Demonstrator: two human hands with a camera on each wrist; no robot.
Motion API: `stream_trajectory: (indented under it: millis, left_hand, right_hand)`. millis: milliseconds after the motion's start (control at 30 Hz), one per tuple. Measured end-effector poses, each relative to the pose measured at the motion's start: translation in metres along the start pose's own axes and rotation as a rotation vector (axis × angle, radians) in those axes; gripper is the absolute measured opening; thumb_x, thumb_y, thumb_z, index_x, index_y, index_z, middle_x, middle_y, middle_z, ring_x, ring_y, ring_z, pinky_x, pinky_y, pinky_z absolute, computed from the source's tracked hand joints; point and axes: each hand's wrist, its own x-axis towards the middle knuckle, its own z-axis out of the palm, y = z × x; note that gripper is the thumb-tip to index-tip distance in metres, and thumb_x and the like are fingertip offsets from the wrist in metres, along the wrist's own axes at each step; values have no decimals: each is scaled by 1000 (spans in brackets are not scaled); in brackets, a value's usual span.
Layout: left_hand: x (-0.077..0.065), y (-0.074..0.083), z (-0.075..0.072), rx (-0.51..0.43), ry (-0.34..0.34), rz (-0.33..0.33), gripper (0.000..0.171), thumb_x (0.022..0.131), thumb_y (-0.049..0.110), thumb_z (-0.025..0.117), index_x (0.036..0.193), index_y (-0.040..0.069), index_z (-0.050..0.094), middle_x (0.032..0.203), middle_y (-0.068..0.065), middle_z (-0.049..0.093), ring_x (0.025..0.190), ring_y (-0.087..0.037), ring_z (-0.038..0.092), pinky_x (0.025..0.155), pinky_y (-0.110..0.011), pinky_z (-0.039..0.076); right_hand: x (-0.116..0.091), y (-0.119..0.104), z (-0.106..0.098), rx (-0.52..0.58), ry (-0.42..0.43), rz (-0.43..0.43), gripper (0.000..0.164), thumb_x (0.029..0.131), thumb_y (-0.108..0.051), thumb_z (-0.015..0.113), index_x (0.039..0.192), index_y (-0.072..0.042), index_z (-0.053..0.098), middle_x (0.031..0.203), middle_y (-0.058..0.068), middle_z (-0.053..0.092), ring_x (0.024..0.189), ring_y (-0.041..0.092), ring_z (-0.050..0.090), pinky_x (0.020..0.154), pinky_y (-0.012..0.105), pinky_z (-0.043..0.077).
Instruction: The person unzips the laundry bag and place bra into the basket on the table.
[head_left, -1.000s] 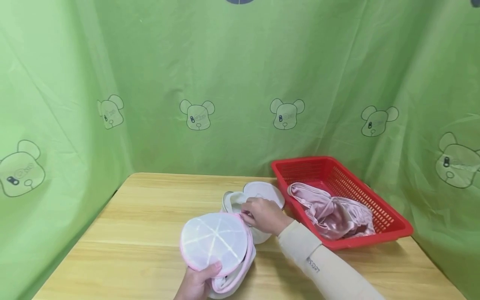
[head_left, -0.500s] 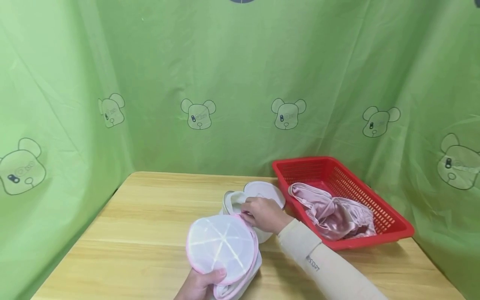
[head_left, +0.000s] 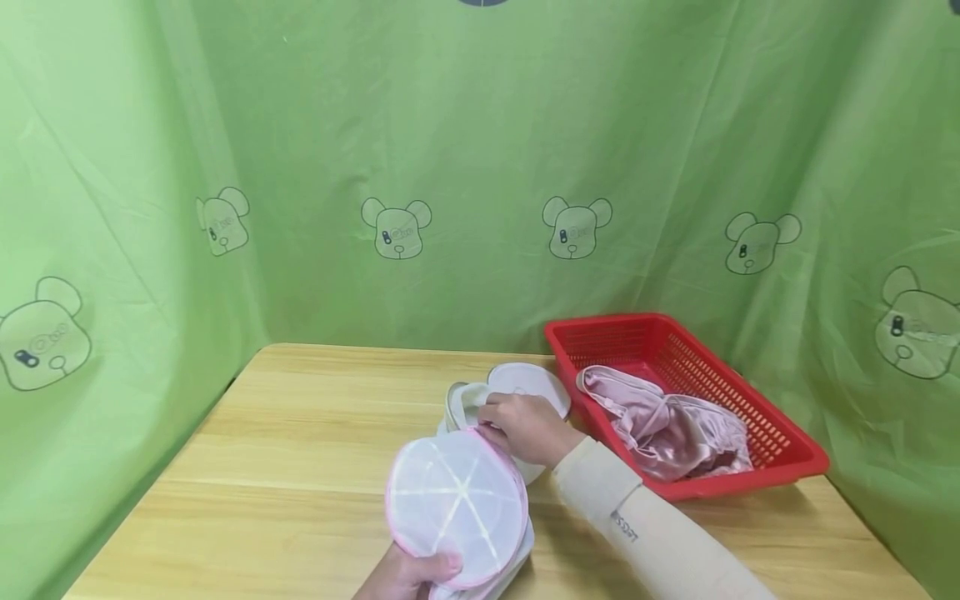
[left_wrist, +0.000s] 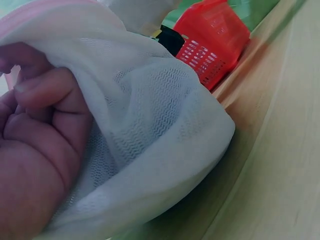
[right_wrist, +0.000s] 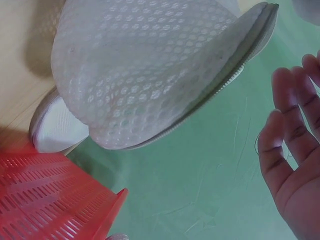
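Note:
My left hand (head_left: 412,573) grips a round white mesh laundry bag (head_left: 457,500) with pink trim, thumb on its flat lid, which has a pale star of ribs. In the left wrist view, the curled fingers (left_wrist: 47,95) tuck behind the mesh wall (left_wrist: 150,110). My right hand (head_left: 528,427) pinches the pink zipped edge at the bag's far right; whatever sits between its fingertips is hidden. Just behind stands a second white mesh bag (right_wrist: 135,65) with a grey zip, its round lid (head_left: 531,382) folded back beside the basket.
A red slotted basket (head_left: 787,467) stands on the wooden table (head_left: 300,467) at the right, holding a crumpled pink satin garment (head_left: 682,425). Green curtain (head_left: 480,125) with bear heads encloses the back and sides.
My left hand and the pink-trimmed bag have shifted right and slightly down, and the lid has turned a little. My right hand has stayed almost in place at the edge.

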Motion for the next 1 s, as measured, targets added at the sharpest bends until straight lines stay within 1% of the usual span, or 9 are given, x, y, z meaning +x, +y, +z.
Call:
stream_trajectory:
  millis: [133,300,367,500,633,733,800,867,1000]
  left_hand:
    - [0,-1,0,12,23,7,62,81,0,66,135,1,33,120,-9,59,107,-23,61,96,-34,47]
    - [1,-1,0,-6,43,-4,68,82,-2,63,139,1,27,122,-10,58,109,-25,60,98,-35,46]
    - [2,-1,0,-9,42,-16,67,82,-3,63,139,1,28,122,-9,58,109,-24,60,98,-35,46]
    - [1,0,-1,-3,40,-31,63,81,-3,63,136,2,32,121,-8,59,107,-23,61,96,-34,47]
    - [2,0,-2,-27,13,-58,59,81,-4,62,134,5,36,120,-8,59,107,-23,61,97,-35,47]
    - [2,1,-4,-15,-12,-74,59,81,-4,62,134,4,36,119,-9,59,106,-23,61,97,-35,47]
    - [2,1,-6,7,-12,-74,62,81,-4,62,135,1,33,118,-10,60,105,-23,61,96,-34,48]
    - [3,0,-7,23,-5,-57,65,81,-4,62,138,-1,29,119,-10,59,106,-23,61,96,-34,48]
    - [7,-2,-7,7,24,-20,62,84,-4,61,137,-1,29,121,-9,57,108,-24,61,96,-36,48]
  right_hand:
    - [0,0,0,11,14,10,5,86,-20,73,84,-18,69,78,-5,60,66,13,59,59,33,53]
    - [-1,0,0,26,19,44,6,87,-20,73,85,-18,68,78,-5,59,67,14,58,58,32,52]
    - [-1,0,1,25,27,43,6,87,-20,73,85,-18,68,78,-5,60,68,15,58,59,32,53]
    - [-1,1,1,8,58,11,6,87,-19,73,86,-16,69,80,-4,61,68,15,60,59,32,53]
    - [-1,2,0,-7,100,-19,7,86,-19,73,84,-16,67,79,-4,60,66,13,59,55,30,52]
    - [-2,3,-1,3,121,-27,8,85,-18,74,82,-17,66,77,-5,58,65,12,57,53,29,50]
    - [-3,4,-1,14,124,-22,9,85,-17,74,82,-17,66,76,-5,58,65,11,56,52,29,50]
    - [-4,4,-1,26,124,-9,8,85,-17,74,82,-16,66,77,-5,58,65,11,57,54,29,50]
    - [-4,4,-1,49,133,37,6,86,-18,73,85,-15,68,80,-4,63,69,11,59,59,31,54]
